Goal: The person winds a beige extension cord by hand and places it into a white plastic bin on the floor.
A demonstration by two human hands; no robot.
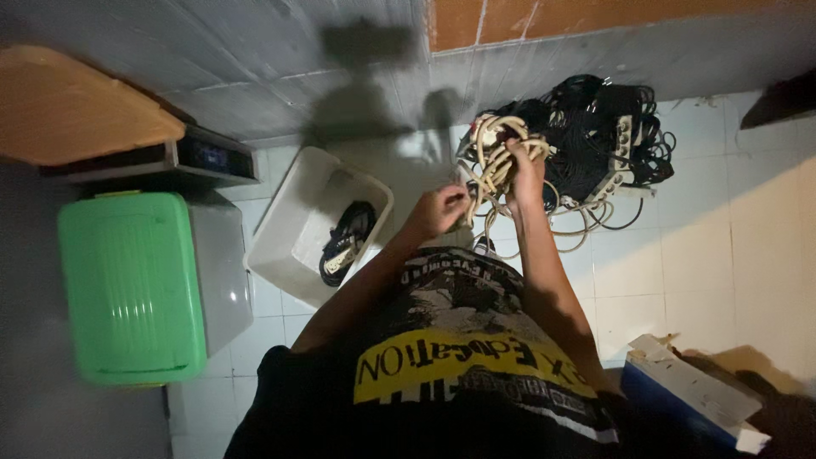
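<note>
Fig.: head view, person standing. Right hand (525, 170) closed round a bundle of cream cable (493, 153), held up in front of the black cable pile (599, 136); left hand (440, 209) pinches a loose strand. Best practice, prob.: keep coil tight, feed slack w/o kinks.

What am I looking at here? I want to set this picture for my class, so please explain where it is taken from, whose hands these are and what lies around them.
One camera, worn on a person's head, looks down their body to a tiled floor. The right hand grips a tangled bundle of cream cable; the left hand pinches a strand of it. Behind lies a heap of black cables with a pale power strip. To the left stand a white tub holding a coiled cable and a box with a green lid.
</note>
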